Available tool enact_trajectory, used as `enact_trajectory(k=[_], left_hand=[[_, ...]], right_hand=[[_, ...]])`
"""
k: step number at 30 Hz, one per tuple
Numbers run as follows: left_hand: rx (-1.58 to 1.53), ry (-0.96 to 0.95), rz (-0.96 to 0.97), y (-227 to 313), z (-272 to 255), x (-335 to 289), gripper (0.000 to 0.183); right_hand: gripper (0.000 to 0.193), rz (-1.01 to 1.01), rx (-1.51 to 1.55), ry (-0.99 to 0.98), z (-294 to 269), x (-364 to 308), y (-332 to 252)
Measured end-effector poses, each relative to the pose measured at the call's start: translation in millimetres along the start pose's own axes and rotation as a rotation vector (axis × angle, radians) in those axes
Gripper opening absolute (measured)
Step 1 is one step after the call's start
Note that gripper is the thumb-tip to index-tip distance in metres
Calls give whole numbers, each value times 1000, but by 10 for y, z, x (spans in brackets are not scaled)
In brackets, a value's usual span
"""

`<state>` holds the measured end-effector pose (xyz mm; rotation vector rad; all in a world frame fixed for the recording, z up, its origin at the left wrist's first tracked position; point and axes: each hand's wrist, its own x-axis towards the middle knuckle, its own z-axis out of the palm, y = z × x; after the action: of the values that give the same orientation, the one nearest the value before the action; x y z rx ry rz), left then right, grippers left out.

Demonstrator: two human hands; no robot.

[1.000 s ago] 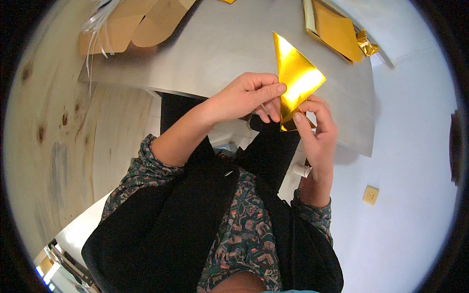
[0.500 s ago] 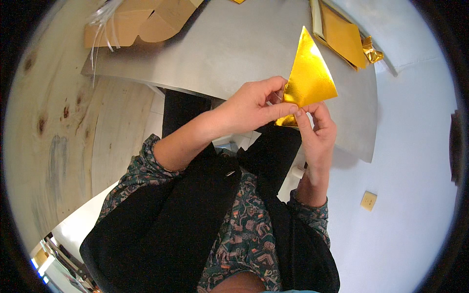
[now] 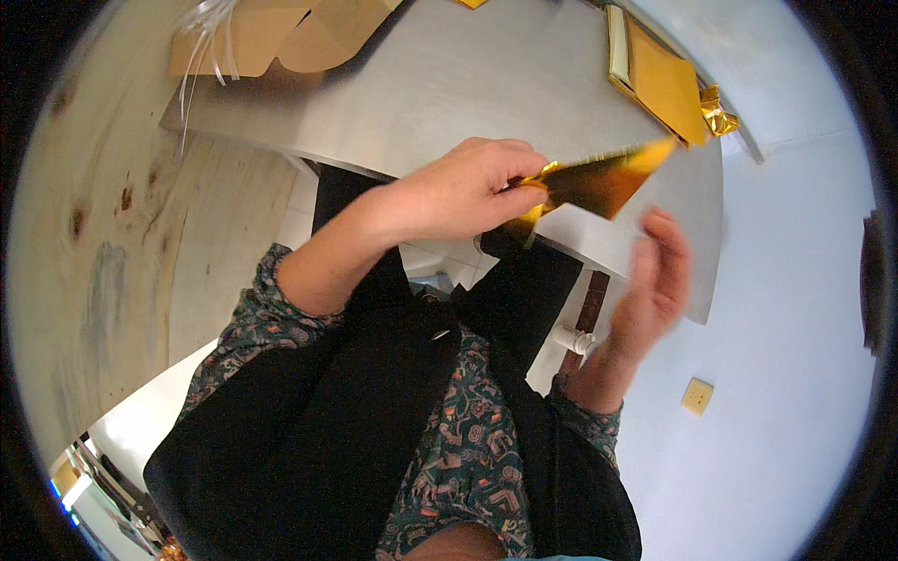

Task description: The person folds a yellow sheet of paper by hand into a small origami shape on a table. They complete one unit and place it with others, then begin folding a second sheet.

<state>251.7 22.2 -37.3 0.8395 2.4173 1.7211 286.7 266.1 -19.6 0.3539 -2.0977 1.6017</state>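
Observation:
A shiny gold foil piece, pinched narrow at its middle like a bow, is gripped by my left hand. Thumb and fingers press on its gathered centre. One wide pointed end sticks out to the right, its edge toward me and its face dark. The other, smaller end shows below my left thumb. Apart from the foil, on its right, is my right hand, blurred, with loosely bent fingers and nothing seen in them.
The grey metal table lies beneath. Far right on it are stacked gold sheets and crumpled gold foil. A cardboard box with clear strips stands far left. On the right wall is an outlet.
My right hand has let go of the foil and moved right and down. The foil's wide end has swung from pointing up to pointing right, still in my left hand.

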Motion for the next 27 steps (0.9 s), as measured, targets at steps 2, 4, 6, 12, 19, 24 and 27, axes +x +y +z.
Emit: enact_trajectory(k=[2, 4, 6, 12, 19, 24, 27], left_hand=[[239, -155, 99, 47, -92, 29, 14], [323, -280, 165, 133, -91, 42, 13], [403, -382, 152, 236, -80, 53, 12], [65, -203, -32, 392, -155, 34, 16], [-402, 17, -144, 307, -89, -57, 12], [-452, 45, -112, 293, -32, -48, 10], [-457, 58, -122, 289, -11, -43, 10]], right_hand=[[28, -191, -80, 44, -140, 76, -230], [28, -373, -328, -132, -244, 157, -471], [26, -497, -538, -407, -191, 247, -559], [16, -354, -565, -692, -27, 423, -452], [10, -140, -385, -565, -76, 399, -409], [11, -125, -347, -562, -49, 404, -414], [12, -100, -328, -576, -45, 420, -411]])
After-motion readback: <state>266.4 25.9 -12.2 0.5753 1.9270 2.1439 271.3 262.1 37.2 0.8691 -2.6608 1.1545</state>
